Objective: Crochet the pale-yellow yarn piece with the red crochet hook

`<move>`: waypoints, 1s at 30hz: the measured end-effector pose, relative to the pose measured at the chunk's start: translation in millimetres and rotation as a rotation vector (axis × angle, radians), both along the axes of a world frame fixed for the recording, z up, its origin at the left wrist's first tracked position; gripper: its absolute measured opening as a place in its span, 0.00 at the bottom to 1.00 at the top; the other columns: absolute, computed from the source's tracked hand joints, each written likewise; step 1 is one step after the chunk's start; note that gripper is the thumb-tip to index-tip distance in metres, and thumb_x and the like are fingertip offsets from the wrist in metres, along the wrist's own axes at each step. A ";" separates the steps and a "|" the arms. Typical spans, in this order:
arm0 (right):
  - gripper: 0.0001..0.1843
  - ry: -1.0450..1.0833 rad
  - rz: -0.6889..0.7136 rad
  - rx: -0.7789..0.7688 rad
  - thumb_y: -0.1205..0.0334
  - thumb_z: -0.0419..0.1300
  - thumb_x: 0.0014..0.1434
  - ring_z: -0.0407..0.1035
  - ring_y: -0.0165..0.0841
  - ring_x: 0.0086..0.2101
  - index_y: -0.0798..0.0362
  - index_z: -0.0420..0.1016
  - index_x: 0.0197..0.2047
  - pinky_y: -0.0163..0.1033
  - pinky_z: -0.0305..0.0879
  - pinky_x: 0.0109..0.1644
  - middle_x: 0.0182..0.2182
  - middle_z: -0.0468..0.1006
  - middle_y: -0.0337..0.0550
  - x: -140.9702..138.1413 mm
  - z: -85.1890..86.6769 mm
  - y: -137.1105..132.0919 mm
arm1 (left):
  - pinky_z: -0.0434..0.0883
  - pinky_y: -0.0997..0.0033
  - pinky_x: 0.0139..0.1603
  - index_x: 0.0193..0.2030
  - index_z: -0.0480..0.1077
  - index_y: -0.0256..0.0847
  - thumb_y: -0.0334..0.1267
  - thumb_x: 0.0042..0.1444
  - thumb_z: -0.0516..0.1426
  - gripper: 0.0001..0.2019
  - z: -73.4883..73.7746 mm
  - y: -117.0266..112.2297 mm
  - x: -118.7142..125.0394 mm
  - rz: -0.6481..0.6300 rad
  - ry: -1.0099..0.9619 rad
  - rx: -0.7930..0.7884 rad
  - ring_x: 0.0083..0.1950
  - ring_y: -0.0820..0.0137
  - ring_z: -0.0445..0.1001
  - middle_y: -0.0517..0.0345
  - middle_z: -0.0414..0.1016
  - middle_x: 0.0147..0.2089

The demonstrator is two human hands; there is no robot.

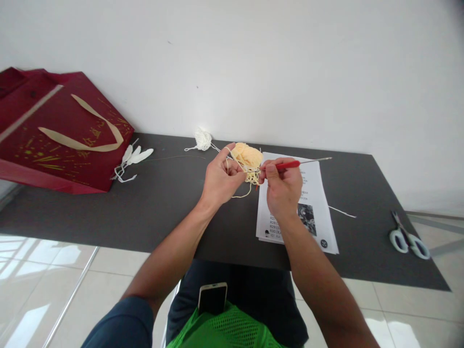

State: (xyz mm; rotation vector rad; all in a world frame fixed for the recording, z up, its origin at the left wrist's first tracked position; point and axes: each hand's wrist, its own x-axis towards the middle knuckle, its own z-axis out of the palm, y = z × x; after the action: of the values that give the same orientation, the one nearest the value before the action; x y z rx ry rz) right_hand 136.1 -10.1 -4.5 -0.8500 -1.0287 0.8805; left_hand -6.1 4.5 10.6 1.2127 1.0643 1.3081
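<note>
My left hand is closed around a pale yellow crochet piece, with yellow yarn looped over its raised forefinger. My right hand pinches a red-handled crochet hook whose tip is at the yellow piece and whose metal shaft points to the right. Both hands hover above the dark table, over the top of a printed paper sheet. A loose loop of yellow yarn hangs below the piece.
A small white yarn ball lies behind my hands. White crocheted bits lie beside a dark red gift bag at the left. Scissors rest at the table's right end. A phone sits in my lap.
</note>
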 end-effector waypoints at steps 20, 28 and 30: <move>0.12 0.266 0.195 -0.110 0.56 0.68 0.60 0.70 0.24 0.26 0.48 0.69 0.35 0.31 0.72 0.28 0.30 0.77 0.33 3.0 6.5 -0.2 | 0.60 0.77 0.25 0.51 0.74 0.37 0.23 0.37 0.63 0.29 5.4 4.8 -8.7 -0.187 -0.258 -0.170 0.24 0.79 0.66 0.66 0.75 0.26; 0.12 0.351 0.106 -0.216 0.56 0.71 0.57 0.75 0.23 0.28 0.52 0.75 0.35 0.29 0.79 0.33 0.32 0.81 0.35 -10.3 6.8 -1.8 | 0.63 0.76 0.28 0.46 0.74 0.39 0.28 0.42 0.65 0.20 5.6 -0.6 -3.4 -0.092 -0.226 -0.063 0.25 0.78 0.66 0.65 0.73 0.28; 0.11 0.363 0.078 -0.216 0.56 0.72 0.56 0.76 0.22 0.28 0.52 0.76 0.35 0.29 0.80 0.35 0.33 0.83 0.36 -13.7 7.3 -3.0 | 0.64 0.76 0.29 0.46 0.74 0.40 0.29 0.44 0.65 0.19 4.9 -1.9 -2.0 -0.047 -0.206 -0.027 0.26 0.78 0.66 0.65 0.72 0.29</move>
State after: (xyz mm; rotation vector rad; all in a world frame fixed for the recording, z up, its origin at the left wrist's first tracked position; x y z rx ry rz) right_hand 122.4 -13.2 2.7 -0.7949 -0.6612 1.1786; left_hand -8.1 2.6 15.5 1.0516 0.8978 1.3465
